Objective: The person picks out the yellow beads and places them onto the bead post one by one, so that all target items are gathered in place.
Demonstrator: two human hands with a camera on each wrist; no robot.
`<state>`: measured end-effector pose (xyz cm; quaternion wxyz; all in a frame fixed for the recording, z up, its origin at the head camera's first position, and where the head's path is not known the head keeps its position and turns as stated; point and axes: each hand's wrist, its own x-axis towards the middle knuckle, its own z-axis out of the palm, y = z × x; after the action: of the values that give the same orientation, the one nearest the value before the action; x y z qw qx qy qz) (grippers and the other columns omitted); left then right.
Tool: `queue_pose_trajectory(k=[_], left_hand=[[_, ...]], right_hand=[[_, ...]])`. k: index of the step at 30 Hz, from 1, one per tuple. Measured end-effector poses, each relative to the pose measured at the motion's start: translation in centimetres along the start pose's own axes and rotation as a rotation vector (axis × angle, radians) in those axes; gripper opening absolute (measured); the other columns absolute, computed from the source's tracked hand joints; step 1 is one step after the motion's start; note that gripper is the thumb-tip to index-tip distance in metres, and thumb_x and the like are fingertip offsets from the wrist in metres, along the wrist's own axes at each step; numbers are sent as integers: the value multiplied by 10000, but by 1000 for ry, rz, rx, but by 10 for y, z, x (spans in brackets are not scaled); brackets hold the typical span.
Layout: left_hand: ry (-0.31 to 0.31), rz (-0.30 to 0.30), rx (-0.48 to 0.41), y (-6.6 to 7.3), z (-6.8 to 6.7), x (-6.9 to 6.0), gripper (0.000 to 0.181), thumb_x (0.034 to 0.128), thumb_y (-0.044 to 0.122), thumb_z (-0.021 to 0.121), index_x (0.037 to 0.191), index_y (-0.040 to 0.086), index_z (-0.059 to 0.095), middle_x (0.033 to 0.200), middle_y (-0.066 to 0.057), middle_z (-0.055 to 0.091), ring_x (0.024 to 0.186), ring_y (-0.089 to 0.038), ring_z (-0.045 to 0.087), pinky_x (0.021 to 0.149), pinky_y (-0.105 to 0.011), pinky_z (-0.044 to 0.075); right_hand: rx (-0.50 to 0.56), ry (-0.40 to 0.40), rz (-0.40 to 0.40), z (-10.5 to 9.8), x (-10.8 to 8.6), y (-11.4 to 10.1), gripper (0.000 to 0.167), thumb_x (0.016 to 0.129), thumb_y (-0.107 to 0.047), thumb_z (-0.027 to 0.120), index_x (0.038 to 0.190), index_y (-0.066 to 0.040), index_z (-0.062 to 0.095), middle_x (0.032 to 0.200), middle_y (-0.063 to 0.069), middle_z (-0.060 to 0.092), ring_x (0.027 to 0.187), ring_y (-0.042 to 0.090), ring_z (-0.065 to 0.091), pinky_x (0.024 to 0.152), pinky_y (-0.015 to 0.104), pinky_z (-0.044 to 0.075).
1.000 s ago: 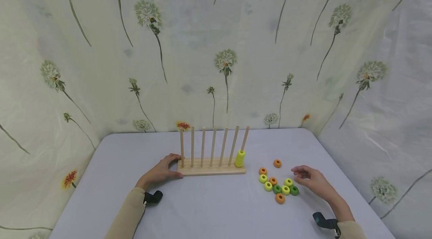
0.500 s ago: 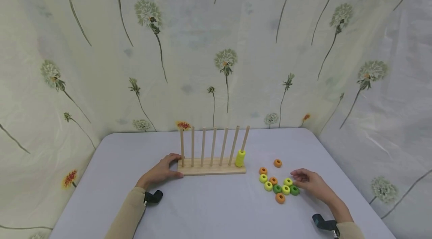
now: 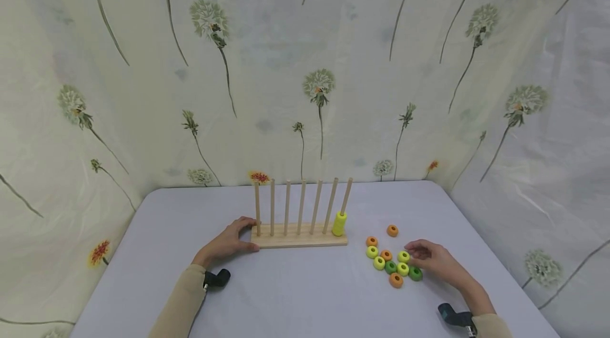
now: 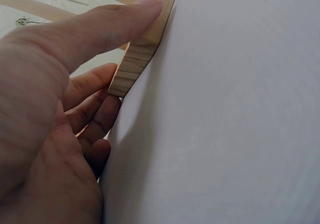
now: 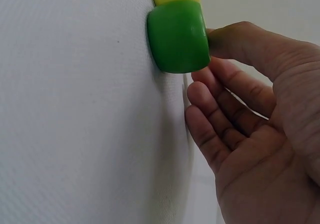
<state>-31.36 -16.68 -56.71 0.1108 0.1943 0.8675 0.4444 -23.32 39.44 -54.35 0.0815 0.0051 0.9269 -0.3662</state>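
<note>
My left hand (image 3: pixel 229 241) holds the left end of a wooden rack (image 3: pixel 300 242) with several upright pegs. In the left wrist view, my thumb (image 4: pixel 120 26) lies along one side of the rack and fingers are at the other. A stack of yellow beads (image 3: pixel 339 224) sits on the rightmost peg. My right hand (image 3: pixel 438 261) is at a loose yellow bead (image 3: pixel 403 256), thumb and fingertips close against its right side. A green bead (image 5: pixel 177 36) fills the front of the right wrist view and hides the contact, so I cannot tell whether the bead is pinched.
Several loose beads lie right of the rack: an orange bead (image 3: pixel 392 230) farthest back, another orange bead (image 3: pixel 396 280) nearest me, yellow and green ones between. They rest on a white-covered table (image 3: pixel 300 295). A flower-print curtain (image 3: pixel 267 73) hangs behind.
My right hand has come down and left toward the loose yellow bead. That bead has shifted slightly left. My left hand and the rack have stayed in place.
</note>
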Motion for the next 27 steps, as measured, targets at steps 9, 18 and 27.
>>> queue_pose_trajectory(k=[9,18,27], left_hand=[[-1,-7,-9,4,-1,-1,728,720,393,834,1337,163,524,1410,-23,461,1403,-293,323,1157,-559,229],[1,-16,4,6,-2,-2,752,728,402,828,1361,155,507,1441,-37,438,1408,-297,317,1152,-562,236],[-3,-24,7,5,-1,-2,743,730,406,825,1360,174,507,1439,-25,438,1410,-290,312,1153,-565,230]], right_hand=[[-3,-1,6,5,3,-5,421,821,-220,753,1179,-50,613,1048,44,647,908,153,584,737,261,514],[-9,6,3,9,7,-6,405,810,-223,759,1154,-57,627,1007,35,647,892,152,579,736,274,512],[-33,16,-4,11,9,-2,393,814,-220,745,1152,-55,629,979,28,638,866,153,564,709,261,502]])
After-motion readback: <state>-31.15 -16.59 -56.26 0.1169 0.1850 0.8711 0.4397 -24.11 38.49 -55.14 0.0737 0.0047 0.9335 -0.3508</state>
